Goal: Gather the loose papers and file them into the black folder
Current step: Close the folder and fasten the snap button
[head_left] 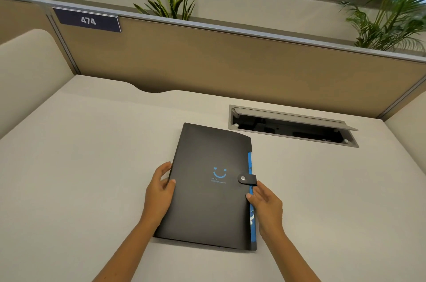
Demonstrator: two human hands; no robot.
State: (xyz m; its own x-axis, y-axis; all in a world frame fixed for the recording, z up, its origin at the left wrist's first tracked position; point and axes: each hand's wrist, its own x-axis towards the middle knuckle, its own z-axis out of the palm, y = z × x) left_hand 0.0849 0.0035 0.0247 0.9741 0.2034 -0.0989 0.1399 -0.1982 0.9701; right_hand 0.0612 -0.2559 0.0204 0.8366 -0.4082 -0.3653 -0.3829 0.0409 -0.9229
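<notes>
The black folder (pixel 207 201) lies flat and closed on the pale desk (pixel 80 166), its snap strap (pixel 247 179) fastened over the right edge. A blue smiley logo marks the cover, and blue tabs show along the right side. My left hand (pixel 160 189) grips the folder's left edge, thumb on the cover. My right hand (pixel 265 203) rests against the right edge just below the strap, fingers spread. No loose papers are in view.
An open cable hatch (pixel 292 126) is set into the desk behind the folder, to the right. A tan partition (pixel 230 62) with a "474" sign (pixel 87 20) closes off the back; plants stand behind it. Cream side panels flank the desk.
</notes>
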